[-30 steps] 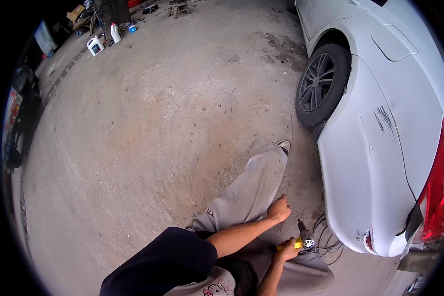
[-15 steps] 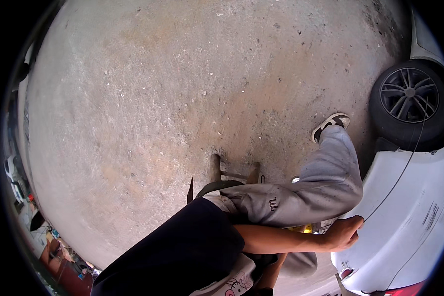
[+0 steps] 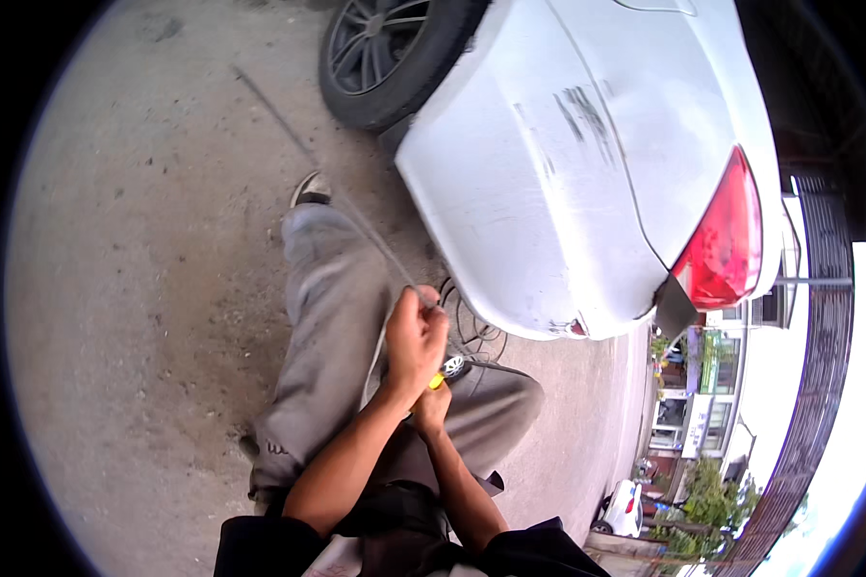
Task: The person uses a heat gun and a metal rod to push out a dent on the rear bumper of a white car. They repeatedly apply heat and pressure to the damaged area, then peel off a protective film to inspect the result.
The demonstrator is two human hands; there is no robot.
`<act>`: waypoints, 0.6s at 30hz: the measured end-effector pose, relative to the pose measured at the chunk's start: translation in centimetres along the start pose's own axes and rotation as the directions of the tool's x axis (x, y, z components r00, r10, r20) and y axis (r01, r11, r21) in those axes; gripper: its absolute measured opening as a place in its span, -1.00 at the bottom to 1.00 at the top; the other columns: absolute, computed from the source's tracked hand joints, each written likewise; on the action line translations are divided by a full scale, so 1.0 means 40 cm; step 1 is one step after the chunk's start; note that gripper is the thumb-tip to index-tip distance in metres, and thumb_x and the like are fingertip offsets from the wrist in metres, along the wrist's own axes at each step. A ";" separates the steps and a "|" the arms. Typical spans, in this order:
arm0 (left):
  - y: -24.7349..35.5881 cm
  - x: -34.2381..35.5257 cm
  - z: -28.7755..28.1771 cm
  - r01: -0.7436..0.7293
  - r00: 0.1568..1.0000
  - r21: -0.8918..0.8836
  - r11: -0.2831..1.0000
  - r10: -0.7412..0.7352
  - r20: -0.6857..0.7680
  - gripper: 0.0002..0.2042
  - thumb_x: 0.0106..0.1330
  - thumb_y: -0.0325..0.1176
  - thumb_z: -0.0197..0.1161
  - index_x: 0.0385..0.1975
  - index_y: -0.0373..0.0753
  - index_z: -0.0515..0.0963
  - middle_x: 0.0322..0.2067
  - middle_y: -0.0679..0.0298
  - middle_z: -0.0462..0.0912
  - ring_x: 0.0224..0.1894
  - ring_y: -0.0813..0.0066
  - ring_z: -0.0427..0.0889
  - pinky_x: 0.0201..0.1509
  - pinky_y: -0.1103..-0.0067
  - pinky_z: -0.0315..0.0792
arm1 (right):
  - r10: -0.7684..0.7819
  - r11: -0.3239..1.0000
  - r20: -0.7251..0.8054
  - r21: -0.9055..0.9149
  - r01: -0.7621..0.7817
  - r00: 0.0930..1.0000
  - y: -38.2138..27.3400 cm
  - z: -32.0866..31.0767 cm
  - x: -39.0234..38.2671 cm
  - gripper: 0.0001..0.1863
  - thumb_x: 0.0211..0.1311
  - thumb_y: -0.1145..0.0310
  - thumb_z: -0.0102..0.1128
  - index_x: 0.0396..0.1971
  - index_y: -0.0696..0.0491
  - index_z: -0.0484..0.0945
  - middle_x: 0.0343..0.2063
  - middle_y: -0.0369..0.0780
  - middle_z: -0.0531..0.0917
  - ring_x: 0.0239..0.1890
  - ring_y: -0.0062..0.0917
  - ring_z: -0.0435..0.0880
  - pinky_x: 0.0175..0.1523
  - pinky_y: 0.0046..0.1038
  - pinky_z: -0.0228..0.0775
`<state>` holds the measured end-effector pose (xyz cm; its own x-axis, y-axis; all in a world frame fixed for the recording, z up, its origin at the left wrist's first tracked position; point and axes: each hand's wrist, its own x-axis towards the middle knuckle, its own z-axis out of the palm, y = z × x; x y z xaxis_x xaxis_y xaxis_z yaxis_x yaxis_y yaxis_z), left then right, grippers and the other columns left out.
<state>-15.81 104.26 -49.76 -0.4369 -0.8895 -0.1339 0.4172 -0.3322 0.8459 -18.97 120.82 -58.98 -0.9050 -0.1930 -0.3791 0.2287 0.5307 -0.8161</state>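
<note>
My left hand (image 3: 414, 346) grips a long thin grey rod (image 3: 277, 119), which reaches up past my shoe toward the ground near the wheel. Behind it, my right hand (image 3: 430, 409) is closed on a yellow power tool (image 3: 438, 380) with a dark metal front, partly hidden by my left hand. Both hands are over my grey trousers (image 3: 322, 317). Coiled dark cable (image 3: 471, 332) lies beyond the tool, beside the white car bumper (image 3: 510, 260), which has dark scrapes and a small cracked spot at its lower corner.
The car's rear wheel (image 3: 356, 106) is at upper middle, its red tail light (image 3: 726, 240) at right, with a dark loose piece (image 3: 674, 308) beneath it. Concrete floor (image 3: 135, 288) spreads leftward. A distant white car (image 3: 624, 508), trees and buildings are outside at far right.
My view has swung right, bringing the bumper to the middle and the street into sight. The rod in my left hand now shows across the floor; my left hand is more upright, over the tool.
</note>
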 end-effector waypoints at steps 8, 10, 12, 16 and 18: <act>-0.048 -0.013 0.032 -0.013 0.981 -0.006 1.000 0.014 0.193 -0.91 0.41 -0.47 0.14 -0.18 -0.33 0.44 -0.39 0.32 0.52 -0.42 0.61 0.59 -0.42 0.68 0.50 | -0.056 0.933 -0.053 0.352 0.072 0.997 -0.005 -0.154 -0.005 -0.75 0.26 0.28 0.34 -0.42 0.09 0.46 -0.66 -0.34 0.50 -0.71 -0.65 0.43 -0.61 -0.53 0.25; 0.042 0.007 -0.029 -0.066 0.987 0.007 0.998 0.064 0.149 -0.86 0.45 -0.37 0.12 -0.16 -0.32 0.47 -0.41 0.30 0.53 -0.41 0.57 0.61 -0.42 0.66 0.52 | -0.103 0.915 -0.048 0.387 0.114 0.994 -0.033 -0.121 -0.010 -0.75 0.26 0.28 0.34 -0.40 0.11 0.47 -0.66 -0.33 0.50 -0.71 -0.64 0.44 -0.61 -0.53 0.26; 0.164 0.020 -0.080 -0.091 0.992 -0.019 0.996 0.092 0.088 -0.83 0.46 -0.33 0.10 -0.18 -0.33 0.48 -0.44 0.29 0.53 -0.41 0.55 0.60 -0.39 0.63 0.51 | -0.132 0.920 -0.027 0.369 0.132 0.991 -0.039 -0.119 -0.015 -0.76 0.27 0.30 0.33 -0.37 0.13 0.48 -0.66 -0.32 0.51 -0.71 -0.63 0.45 -0.61 -0.53 0.27; 0.359 0.082 -0.266 -0.158 0.987 -0.068 0.985 0.157 -0.015 -0.83 0.45 -0.34 0.07 -0.19 -0.33 0.46 -0.40 0.22 0.53 -0.35 0.40 0.59 -0.27 0.49 0.51 | -0.194 0.942 0.076 0.293 0.164 0.978 -0.096 -0.134 -0.046 -0.76 0.28 0.30 0.32 -0.40 0.13 0.48 -0.68 -0.35 0.50 -0.70 -0.68 0.42 -0.61 -0.59 0.21; 0.396 0.087 -0.419 -0.177 0.981 -0.118 0.977 0.166 -0.096 -0.82 0.45 -0.33 0.04 -0.18 -0.33 0.46 -0.39 0.22 0.55 -0.35 0.38 0.59 -0.26 0.48 0.52 | -0.241 0.958 0.158 0.194 0.209 0.957 -0.120 -0.129 -0.036 -0.74 0.28 0.28 0.33 -0.38 0.13 0.48 -0.67 -0.34 0.50 -0.70 -0.69 0.43 -0.59 -0.60 0.23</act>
<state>2.62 90.63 -45.47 -0.2833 -0.9582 -0.0406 0.5791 -0.2046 0.7892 -20.62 122.82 -52.28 -0.8648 -0.4436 -0.2352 0.0994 0.3079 -0.9462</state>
